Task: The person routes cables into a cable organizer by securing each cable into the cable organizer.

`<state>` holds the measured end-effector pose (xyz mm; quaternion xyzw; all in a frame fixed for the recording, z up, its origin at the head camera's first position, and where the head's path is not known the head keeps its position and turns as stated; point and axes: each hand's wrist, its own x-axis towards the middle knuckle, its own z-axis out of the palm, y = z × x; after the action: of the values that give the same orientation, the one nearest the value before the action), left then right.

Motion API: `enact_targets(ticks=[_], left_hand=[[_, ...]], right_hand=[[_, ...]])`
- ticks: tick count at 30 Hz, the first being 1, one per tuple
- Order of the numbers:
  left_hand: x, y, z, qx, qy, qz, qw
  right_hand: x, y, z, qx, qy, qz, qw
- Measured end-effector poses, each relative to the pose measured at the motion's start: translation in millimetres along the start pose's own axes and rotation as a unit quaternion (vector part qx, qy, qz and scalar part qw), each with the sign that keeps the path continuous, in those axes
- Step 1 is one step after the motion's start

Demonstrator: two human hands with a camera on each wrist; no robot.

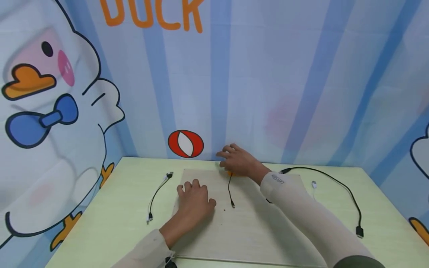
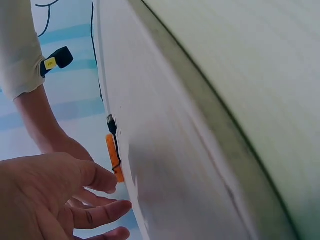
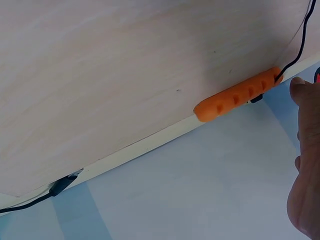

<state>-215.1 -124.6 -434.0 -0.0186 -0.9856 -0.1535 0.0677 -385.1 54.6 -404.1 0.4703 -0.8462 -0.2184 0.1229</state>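
An orange notched cable holder [image 3: 235, 97] lies at the back edge of a pale board [image 1: 234, 234], mostly hidden under my right hand [image 1: 239, 162] in the head view. A thin black USB cable [image 1: 229, 190] leaves the holder's end and runs forward over the board. My right hand hovers over the holder, fingers spread and slightly bent, with nothing visible in its grasp. Over the board's left part is my left hand [image 1: 194, 201], its fingers loosely bent and empty. The left wrist view shows this hand [image 2: 45, 195] near the holder [image 2: 114, 155].
A black and white cable pair [image 1: 155, 197] lies left of the board. On the right, a thick black cable [image 1: 348, 188] curves round a white USB plug [image 1: 314, 184]. A printed fabric backdrop [image 1: 254, 93] stands behind the table [image 1: 110, 219].
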Motion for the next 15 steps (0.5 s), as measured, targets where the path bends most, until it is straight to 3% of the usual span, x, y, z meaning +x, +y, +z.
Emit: enact_targets(ticks=[15], left_hand=[[-12.4, -45.0, -11.5, 0.001, 0.006, -0.062, 0.9981]], right_hand=[[20.9, -17, -2, 0.016, -0.01, -0.02, 0.9996]])
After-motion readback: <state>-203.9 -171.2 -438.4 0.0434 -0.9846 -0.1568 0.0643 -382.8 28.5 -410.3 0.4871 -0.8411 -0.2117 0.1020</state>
